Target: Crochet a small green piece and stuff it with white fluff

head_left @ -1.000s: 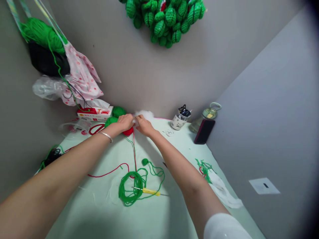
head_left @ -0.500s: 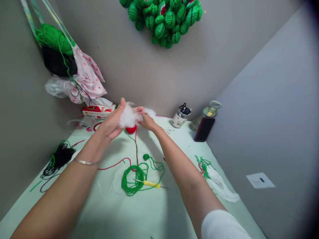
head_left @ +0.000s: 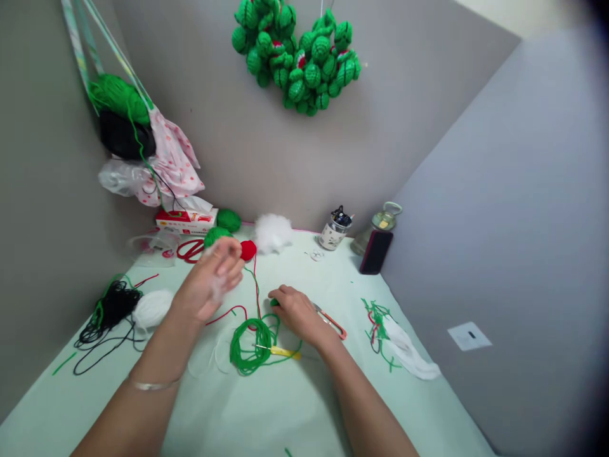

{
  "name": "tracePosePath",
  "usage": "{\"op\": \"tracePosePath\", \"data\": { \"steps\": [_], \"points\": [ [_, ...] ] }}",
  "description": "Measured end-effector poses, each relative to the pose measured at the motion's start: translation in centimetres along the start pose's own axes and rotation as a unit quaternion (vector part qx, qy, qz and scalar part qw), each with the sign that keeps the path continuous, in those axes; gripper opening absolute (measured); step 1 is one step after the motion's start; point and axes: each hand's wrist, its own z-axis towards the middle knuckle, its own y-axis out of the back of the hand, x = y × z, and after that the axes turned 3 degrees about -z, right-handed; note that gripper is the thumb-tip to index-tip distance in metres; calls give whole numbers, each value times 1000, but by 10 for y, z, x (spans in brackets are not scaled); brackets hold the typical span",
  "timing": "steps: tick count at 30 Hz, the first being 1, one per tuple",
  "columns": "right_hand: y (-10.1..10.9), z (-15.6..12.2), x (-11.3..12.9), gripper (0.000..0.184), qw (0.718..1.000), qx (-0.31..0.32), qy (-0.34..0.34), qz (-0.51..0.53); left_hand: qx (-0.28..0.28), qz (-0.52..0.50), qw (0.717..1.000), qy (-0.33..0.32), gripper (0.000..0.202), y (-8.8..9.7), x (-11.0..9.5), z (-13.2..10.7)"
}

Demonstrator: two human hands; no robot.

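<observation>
My left hand is raised over the back left of the table, palm turned inward, and somewhat blurred. A small tuft of white stuffing lies against its palm, held by loosely curved fingers. Low over the table, my right hand has its fingertips on a small green crocheted piece, mostly covered by the fingers. Just in front is a loose coil of green yarn with a yellow-handled crochet hook across it. A larger clump of white stuffing rests at the back beside a red yarn ball.
Orange-handled snips lie beside my right hand. Red scissors, a tissue box and black yarn are at left. A pen cup, phone and yarn scraps stand or lie at right.
My hands have parted from the large stuffing clump, which is left at the back. The left keeps a tuft and moved nearer; the right came down onto the green crocheted piece.
</observation>
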Motion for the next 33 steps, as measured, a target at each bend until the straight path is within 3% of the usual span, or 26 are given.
{"op": "tracePosePath", "data": {
  "steps": [4, 7, 9, 14, 18, 22, 25, 28, 31, 32, 33],
  "points": [
    [15, -8, 9, 46, 993, -71, -1, 96, 35, 156, 987, 17, 17, -7, 12, -6],
    [28, -15, 19, 48, 965, -144, 12, 218, 68, 218, 973, 15, 20, -14, 17, -10],
    [35, -19, 25, 50, 961, -181, 17, 208, 92, 235, 967, 20, 19, -17, 20, -12],
    [39, -20, 40, 41, 960, -232, 91, 131, 78, 281, 957, 1, 25, -17, 21, -14],
    [36, -17, 40, 41, 956, -250, 102, 117, 110, 279, 954, 14, 18, -20, 18, -14],
    [41, -18, 32, 15, 971, -211, 20, 108, 53, 308, 950, 17, 13, -20, 21, -12],
    [50, -19, 31, 27, 970, -186, 1, 156, 28, 319, 947, 19, 11, -18, 27, -9],
    [52, -16, 33, 29, 930, -182, 11, 320, 32, 315, 948, 26, 8, -17, 34, -8],
    [47, -12, 32, 30, 841, -150, -18, 520, 42, 299, 953, 38, 4, -18, 40, -8],
    [45, -11, 31, 26, 823, -144, -38, 548, 40, 290, 955, 42, 4, -18, 41, -7],
    [43, -10, 30, 21, 823, -146, -59, 546, 37, 280, 958, 46, 4, -19, 43, -7]
  ]
}}
